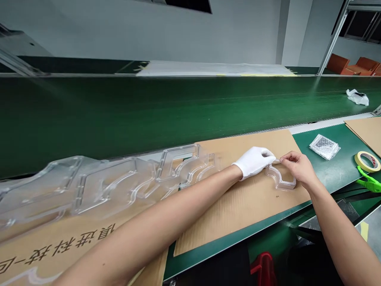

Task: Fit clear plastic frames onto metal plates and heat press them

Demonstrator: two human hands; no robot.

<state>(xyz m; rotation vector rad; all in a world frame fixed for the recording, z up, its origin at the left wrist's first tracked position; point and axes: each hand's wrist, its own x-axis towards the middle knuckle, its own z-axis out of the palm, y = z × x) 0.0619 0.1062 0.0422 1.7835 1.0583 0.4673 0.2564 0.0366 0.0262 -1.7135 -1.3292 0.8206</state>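
My left hand (255,162), in a white glove, pinches the upper left corner of a small clear plastic frame (286,185) with a wavy edge. My bare right hand (298,167) has thumb and forefinger closed at the frame's top edge, close to the gloved fingertips. The frame rests on a cardboard sheet (232,214). Whether something thin lies between the fingertips is too small to tell. To the left, several larger clear plastic frames (113,186) lie overlapping in a row on the cardboard.
A green conveyor belt (178,115) runs behind the bench. At right are a bubble-wrapped packet (324,146), a tape roll (368,161), green-handled scissors (370,182) and more cardboard (367,133). A white plastic bag (358,97) lies on the belt. A red stool (263,268) stands below the bench.
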